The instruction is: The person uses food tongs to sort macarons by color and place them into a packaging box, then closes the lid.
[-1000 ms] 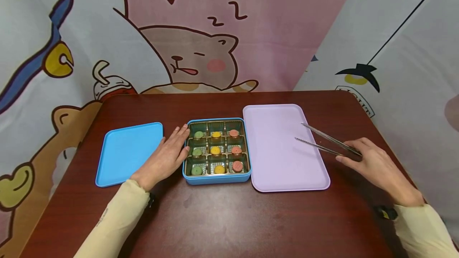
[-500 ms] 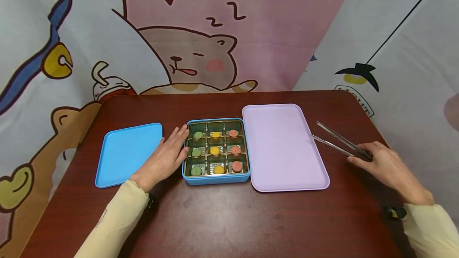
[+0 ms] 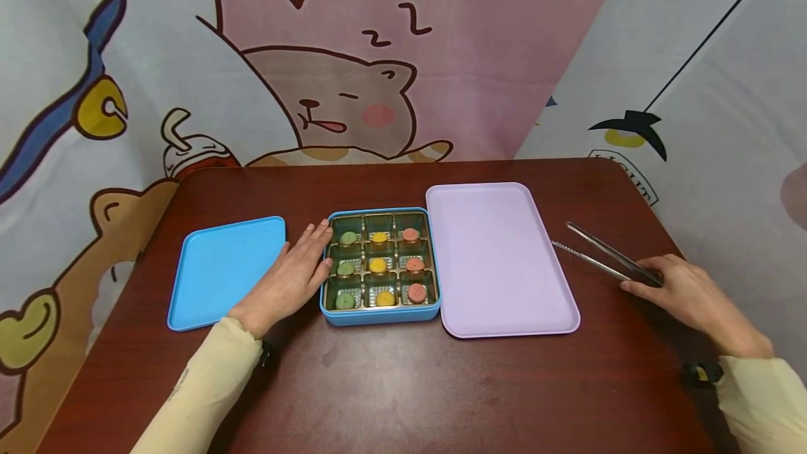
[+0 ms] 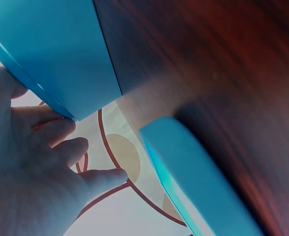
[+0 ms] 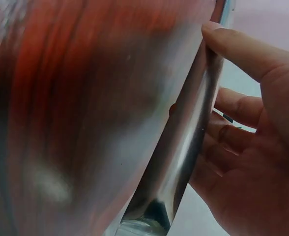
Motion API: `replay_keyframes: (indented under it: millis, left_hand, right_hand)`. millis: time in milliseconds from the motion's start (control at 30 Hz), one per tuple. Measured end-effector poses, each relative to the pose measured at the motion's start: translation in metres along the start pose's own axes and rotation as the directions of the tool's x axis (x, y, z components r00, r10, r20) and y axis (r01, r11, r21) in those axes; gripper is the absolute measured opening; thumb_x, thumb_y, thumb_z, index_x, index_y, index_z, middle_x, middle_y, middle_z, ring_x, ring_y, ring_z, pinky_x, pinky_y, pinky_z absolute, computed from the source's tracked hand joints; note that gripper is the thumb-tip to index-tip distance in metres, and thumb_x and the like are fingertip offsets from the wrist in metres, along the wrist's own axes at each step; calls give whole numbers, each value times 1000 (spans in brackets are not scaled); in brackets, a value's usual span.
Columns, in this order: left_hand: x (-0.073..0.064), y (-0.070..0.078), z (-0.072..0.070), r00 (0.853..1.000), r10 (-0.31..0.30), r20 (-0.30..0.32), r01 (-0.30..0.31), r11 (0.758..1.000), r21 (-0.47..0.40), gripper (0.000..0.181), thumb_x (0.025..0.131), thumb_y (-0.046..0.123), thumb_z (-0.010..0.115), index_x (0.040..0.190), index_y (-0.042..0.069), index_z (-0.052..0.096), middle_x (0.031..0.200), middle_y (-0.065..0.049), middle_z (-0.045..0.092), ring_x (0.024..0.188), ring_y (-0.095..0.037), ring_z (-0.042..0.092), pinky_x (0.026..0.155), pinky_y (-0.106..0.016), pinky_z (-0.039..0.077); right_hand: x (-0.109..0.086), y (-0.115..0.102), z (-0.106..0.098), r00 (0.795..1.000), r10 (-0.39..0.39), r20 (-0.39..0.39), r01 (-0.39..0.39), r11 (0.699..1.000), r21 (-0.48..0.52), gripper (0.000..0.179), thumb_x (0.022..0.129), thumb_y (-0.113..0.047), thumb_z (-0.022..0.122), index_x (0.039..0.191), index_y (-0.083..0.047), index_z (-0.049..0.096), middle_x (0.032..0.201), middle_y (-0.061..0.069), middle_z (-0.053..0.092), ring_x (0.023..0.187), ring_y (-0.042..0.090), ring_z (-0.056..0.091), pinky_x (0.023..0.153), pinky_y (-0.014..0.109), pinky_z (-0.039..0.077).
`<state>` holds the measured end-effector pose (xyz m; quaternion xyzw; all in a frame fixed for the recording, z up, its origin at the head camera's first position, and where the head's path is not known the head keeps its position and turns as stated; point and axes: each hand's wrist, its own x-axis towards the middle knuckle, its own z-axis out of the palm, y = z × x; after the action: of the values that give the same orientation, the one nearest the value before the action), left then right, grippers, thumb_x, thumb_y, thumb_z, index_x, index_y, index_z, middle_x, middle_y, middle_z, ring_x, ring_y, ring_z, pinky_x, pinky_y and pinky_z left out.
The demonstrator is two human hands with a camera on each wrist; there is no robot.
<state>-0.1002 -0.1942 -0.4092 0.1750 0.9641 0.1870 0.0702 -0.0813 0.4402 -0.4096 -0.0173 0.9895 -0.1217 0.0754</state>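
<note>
My left hand [image 3: 286,282] rests with extended fingers against the left side of a blue box [image 3: 381,316]. In the left wrist view, fingertips touch the box's wall [image 4: 61,64]. Inside the box, a gold divided insert holds green cookies [image 3: 345,300], yellow cookies [image 3: 378,265] and pink cookies [image 3: 417,293], one per compartment. My right hand [image 3: 693,300] holds metal tongs [image 3: 608,249] low over the table, right of the lilac tray. Their arms are spread, with nothing between the tips. In the right wrist view the thumb lies on the tongs [image 5: 184,132], the fingers behind.
A lilac tray [image 3: 498,265] lies flat, close against the box's right side. A blue lid [image 3: 227,272] lies left of the left hand. All rest on a dark red-brown table [image 3: 410,398], with a cartoon-printed cloth [image 3: 492,54] hanging behind it.
My right hand has moved right and slightly toward me with the tongs, from over the lilac tray to beside it. My left hand and the box have stayed in place.
</note>
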Motion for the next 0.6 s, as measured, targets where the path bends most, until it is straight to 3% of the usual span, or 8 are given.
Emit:
replay_keyframes:
  millis: [600]
  left_hand:
    - [0, 0, 0, 1000, -2, -3, 2, 1000, 9, 65, 112, 35, 45, 166, 8, 22, 173, -9, 12, 159, -33, 11, 119, -69, 15]
  right_hand:
    - [0, 14, 1, 998, 5, 64, -5, 1000, 3, 78, 89, -48, 80, 120, 20, 59, 117, 43, 52, 101, 56, 53, 84, 74, 44]
